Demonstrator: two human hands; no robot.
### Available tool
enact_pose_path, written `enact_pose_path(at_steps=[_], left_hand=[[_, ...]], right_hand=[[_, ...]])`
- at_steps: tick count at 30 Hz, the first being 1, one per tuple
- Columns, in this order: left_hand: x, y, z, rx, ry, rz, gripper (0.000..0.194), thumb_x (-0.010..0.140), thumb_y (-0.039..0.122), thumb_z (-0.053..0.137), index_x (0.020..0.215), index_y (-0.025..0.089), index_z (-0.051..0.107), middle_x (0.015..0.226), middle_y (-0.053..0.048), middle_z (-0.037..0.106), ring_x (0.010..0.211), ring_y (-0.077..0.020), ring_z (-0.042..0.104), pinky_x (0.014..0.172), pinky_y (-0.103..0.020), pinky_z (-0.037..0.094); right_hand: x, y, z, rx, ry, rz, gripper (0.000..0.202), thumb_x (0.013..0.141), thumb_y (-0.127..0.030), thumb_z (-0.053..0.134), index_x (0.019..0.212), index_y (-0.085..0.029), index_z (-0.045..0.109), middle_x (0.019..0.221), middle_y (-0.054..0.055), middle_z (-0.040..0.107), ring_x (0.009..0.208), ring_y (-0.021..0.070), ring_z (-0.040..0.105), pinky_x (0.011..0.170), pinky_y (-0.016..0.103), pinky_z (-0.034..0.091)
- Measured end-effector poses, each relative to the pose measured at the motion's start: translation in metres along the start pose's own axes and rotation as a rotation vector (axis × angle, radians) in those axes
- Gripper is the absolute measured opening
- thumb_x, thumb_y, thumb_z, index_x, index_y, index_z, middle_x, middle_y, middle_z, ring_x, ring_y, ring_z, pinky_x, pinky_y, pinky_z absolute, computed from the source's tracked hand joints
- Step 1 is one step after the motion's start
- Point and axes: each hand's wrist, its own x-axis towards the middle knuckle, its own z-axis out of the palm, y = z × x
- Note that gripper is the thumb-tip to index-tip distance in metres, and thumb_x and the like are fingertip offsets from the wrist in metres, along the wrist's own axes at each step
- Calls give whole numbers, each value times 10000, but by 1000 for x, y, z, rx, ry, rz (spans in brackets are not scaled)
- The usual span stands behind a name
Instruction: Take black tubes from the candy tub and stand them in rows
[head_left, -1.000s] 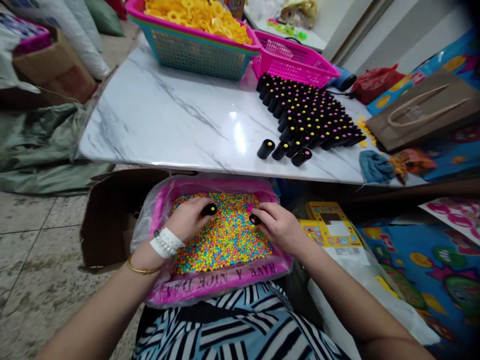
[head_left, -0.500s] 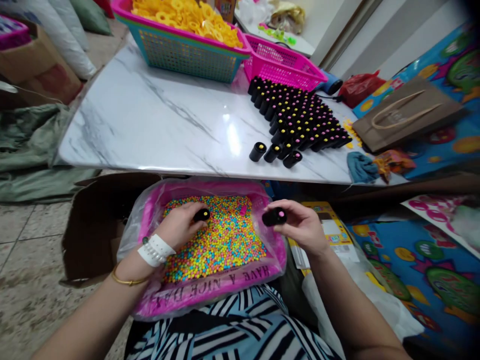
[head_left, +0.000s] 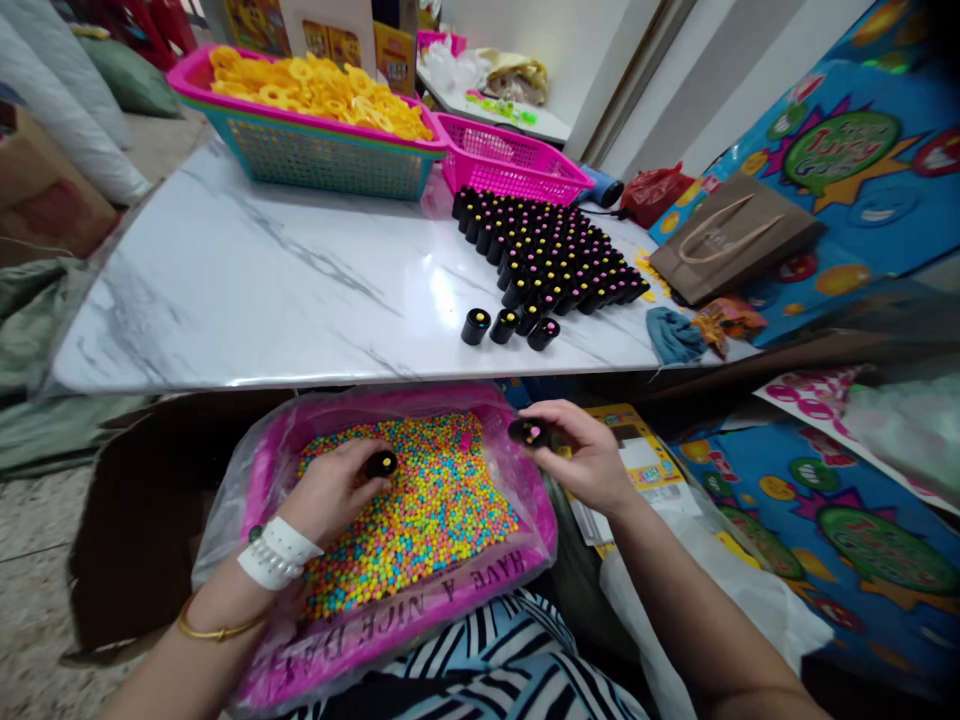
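My left hand (head_left: 334, 490) is closed around a small black cylindrical tube (head_left: 382, 464) with a yellow ball at its end, low over a bed of small multicoloured candy balls (head_left: 427, 520). These fill a pink basket (head_left: 551, 545) lined with clear plastic, at my lap. Over the basket's right rim, my right hand (head_left: 589, 455) grips a second black tube (head_left: 528, 432) between thumb and fingers. Its end faces me, showing a pink ball and some smaller blurred specks. Many similar black tubes (head_left: 559, 250) stand grouped on the table, topped with yellow or pink balls.
The white marbled table (head_left: 300, 300) runs across beyond the basket. On it stand a basket of yellow ring-shaped pieces (head_left: 315, 95), a pink basket (head_left: 517, 165), a brown paper bag (head_left: 731, 240) and a blue cloth (head_left: 673, 335). A cardboard box (head_left: 142, 530) sits below, left.
The camera view has shifted, so the table and its contents appear lower and further left. Both hands still hold their black tubes; the right one's end now shows specks beside the pink ball.
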Motion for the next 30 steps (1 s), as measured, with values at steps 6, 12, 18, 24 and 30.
enact_pose_path(at_steps=[6, 12, 18, 24, 30], left_hand=[[3, 5, -8, -166, -43, 45, 317, 814, 411, 608, 1066, 226, 661, 1040, -53, 702, 880, -187, 671, 802, -315, 544], [-1, 11, -9, -162, 29, -5, 365, 766, 432, 678, 1047, 199, 683, 882, -40, 650, 750, -159, 605, 695, -288, 500], [-2, 18, -7, -206, -1, -51, 331, 757, 338, 704, 1042, 173, 669, 882, -34, 684, 730, -143, 614, 691, -276, 492], [-4, 29, 4, -143, -162, 51, 299, 788, 229, 664, 1080, 169, 688, 868, -39, 732, 789, -170, 670, 741, -278, 505], [-10, 14, 0, 74, 43, -63, 411, 853, 319, 598, 1205, 109, 633, 1168, -135, 693, 1086, -250, 642, 979, -384, 471]], right_hand=[[52, 51, -46, -283, 487, 179, 372, 741, -386, 725, 1052, -184, 701, 903, 42, 707, 742, 176, 628, 749, 341, 534], [70, 75, -48, -526, 476, 67, 366, 776, -387, 680, 1086, -194, 703, 1006, 80, 688, 828, 212, 623, 801, 388, 527], [1, 17, 46, -180, 179, -18, 387, 851, -275, 635, 1234, -225, 619, 1133, 85, 663, 967, 208, 643, 890, 389, 531], [-18, -5, 125, 83, -394, -47, 467, 866, -216, 599, 1329, -222, 544, 1132, 73, 706, 961, 195, 684, 864, 351, 556], [-4, 29, 94, -387, -517, -261, 330, 838, -147, 572, 1156, -161, 658, 1100, 135, 644, 1022, 263, 572, 874, 411, 498]])
